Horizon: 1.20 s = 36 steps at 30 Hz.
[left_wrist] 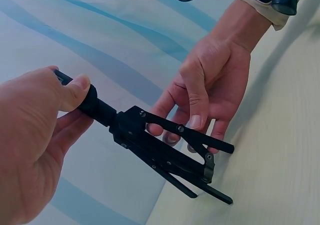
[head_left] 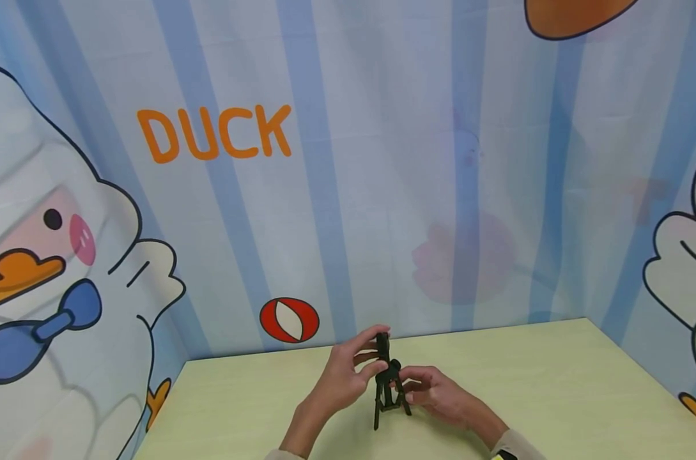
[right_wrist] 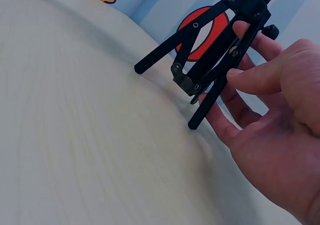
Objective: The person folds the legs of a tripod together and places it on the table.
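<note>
i see a small black tripod (head_left: pixel 387 377) in the middle of my head view, over the pale yellow table (head_left: pixel 555 383). it is close to upright, with its top up and its legs spread out at the bottom. the left hand (head_left: pixel 343 375) has the top of it, with the thumb on one side and the fingers on the other, so that grip is snug. the right hand (head_left: pixel 440 395) is lower down, on the right. in my right wrist view it pinches one leg (right_wrist: pixel 206 107), with the thumb on the near side and the fingers bent around the back. a little round knob (right_wrist: pixel 270 32) sticks out just above that hand. i can't tell if all the feet touch the table. at the far edge of the table hangs a blue and white striped cloth (head_left: pixel 382 160). it has orange letters (head_left: pixel 224 133) that spell duck, and a red and white ball picture (head_left: pixel 310 322) to the left of the tripod. a big white duck picture (head_left: pixel 112 345) with a blue bow (head_left: pixel 54 326) is on the far left.
</note>
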### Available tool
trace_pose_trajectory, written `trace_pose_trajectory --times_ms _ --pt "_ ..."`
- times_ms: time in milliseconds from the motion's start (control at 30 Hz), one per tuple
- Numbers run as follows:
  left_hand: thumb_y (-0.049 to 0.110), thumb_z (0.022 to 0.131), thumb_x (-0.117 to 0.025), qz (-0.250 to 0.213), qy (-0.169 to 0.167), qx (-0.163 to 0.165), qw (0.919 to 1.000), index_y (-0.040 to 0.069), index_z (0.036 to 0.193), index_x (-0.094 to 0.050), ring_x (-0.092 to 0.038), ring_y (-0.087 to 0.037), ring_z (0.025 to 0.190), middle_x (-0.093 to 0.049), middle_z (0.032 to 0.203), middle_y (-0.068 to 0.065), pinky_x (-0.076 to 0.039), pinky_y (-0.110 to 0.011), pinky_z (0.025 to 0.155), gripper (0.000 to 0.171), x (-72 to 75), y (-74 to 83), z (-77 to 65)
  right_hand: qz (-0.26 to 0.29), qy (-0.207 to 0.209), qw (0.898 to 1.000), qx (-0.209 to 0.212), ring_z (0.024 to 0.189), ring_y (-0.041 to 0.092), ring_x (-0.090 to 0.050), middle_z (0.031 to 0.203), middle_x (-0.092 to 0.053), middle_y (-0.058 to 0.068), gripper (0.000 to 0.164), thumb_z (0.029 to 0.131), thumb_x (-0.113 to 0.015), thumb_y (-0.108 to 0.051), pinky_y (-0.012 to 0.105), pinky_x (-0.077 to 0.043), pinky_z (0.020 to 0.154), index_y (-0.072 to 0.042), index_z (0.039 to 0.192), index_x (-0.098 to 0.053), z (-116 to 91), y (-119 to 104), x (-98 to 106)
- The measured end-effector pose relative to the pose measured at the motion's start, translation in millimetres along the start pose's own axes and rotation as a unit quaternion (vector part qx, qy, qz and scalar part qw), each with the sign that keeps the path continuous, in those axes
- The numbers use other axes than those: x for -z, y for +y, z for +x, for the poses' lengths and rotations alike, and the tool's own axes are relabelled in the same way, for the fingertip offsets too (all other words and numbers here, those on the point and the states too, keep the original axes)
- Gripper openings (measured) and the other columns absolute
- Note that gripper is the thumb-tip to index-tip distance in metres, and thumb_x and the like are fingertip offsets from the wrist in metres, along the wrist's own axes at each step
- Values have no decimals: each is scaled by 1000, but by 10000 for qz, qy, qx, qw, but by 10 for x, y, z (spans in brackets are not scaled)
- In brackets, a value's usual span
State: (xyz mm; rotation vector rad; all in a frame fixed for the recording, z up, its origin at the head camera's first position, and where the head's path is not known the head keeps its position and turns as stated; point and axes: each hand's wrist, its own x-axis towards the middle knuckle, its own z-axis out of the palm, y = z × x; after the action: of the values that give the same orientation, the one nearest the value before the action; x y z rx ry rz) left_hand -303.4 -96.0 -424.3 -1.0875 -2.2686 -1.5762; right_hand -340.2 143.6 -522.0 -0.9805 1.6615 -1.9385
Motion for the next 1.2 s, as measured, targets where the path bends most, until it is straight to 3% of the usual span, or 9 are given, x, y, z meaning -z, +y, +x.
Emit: trace_pose_trajectory --times_ms 200,300,567,767,1200 --pt "-8 94 -70 5 18 54 10000 21 149 -56 -66 -29 120 -58 142 -8 -54 -32 102 63 2 17 -20 -571 84 9981 -193 110 23 -65 124 -62 29 30 97 -60 8 30 -56 91 18 124 -57 -14 -49 6" --pt "-7 94 -70 0 30 59 10000 22 148 -56 -65 -30 120 -57 141 -7 -54 -34 103 63 16 17 -29 -863 40 9958 -304 114 27 -67 125 -62 32 26 99 -62 3 31 -57 94 12 123 -63 -31 -79 2" --pt "-8 95 -70 -122 0 196 9997 25 149 -56 -65 -26 120 -57 142 -4 -54 -33 103 65 49 17 -34 -1214 -125 9921 -292 114 29 -68 125 -66 28 28 101 -64 -1 30 -58 94 9 126 -67 -50 -91 7" --pt "-10 95 -67 -231 -54 324 9992 27 149 -57 -65 -24 121 -58 144 -7 -54 -33 103 66 73 14 -48 -1584 -156 9871 -158 107 24 -71 117 -72 20 24 101 -65 -3 28 -58 91 4 123 -71 -49 -66 -13" --pt "-10 96 -66 -303 -43 321 9990 21 149 -56 -65 -28 122 -58 144 -4 -53 -37 105 61 84 7 -46 -2243 -84 9743 197 106 20 -70 115 -73 14 20 101 -65 -5 29 -55 96 -1 119 -73 -34 -57 -56"
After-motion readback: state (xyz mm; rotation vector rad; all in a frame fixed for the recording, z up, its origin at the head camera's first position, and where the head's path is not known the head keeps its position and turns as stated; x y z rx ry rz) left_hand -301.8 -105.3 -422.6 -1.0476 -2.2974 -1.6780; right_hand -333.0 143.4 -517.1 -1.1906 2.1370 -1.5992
